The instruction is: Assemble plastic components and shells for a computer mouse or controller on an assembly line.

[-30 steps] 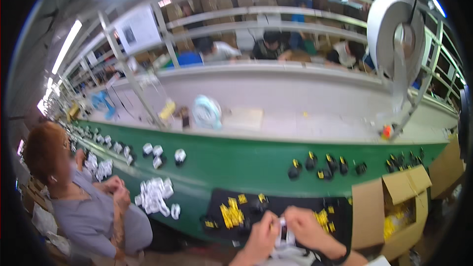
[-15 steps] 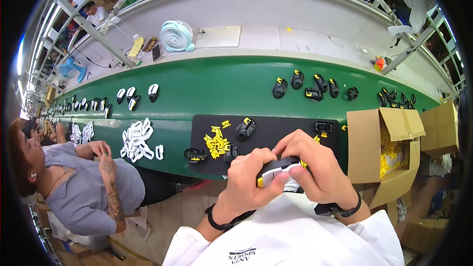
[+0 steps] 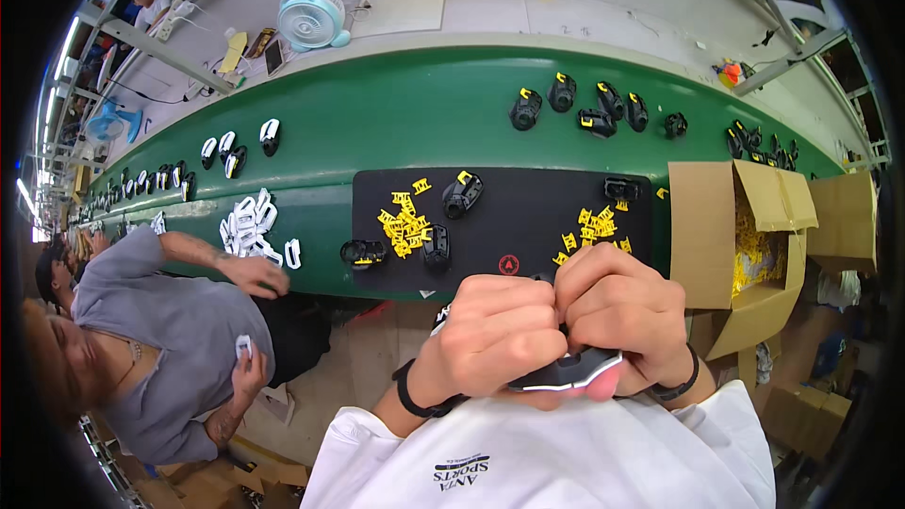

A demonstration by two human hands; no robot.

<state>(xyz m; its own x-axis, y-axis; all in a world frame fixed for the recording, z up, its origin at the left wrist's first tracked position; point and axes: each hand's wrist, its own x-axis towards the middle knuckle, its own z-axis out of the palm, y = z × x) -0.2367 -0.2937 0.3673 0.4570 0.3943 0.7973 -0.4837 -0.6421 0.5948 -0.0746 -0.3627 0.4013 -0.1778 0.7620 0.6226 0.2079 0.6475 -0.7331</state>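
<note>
Both my hands are closed round a black plastic housing with a pale edge strip, held low in front of my white shirt. My left hand wraps its left end; my right hand grips the other end, fingers curled over the top. Much of the housing is hidden beneath my fingers. Just beyond lies a black mat. On it are a left heap of yellow plastic clips, a smaller heap of yellow clips at right, and several black housings, one with a yellow clip fitted.
An open carton holding yellow clips stands right of the mat. More black housings sit on the green bench. White frames are heaped at left beside a co-worker in a grey shirt. A fan stands behind.
The housing has turned in my hands, its pale edge now facing me, and my fingers have curled further over it. The co-worker's hands have parted; one holds a white part. The view has shifted.
</note>
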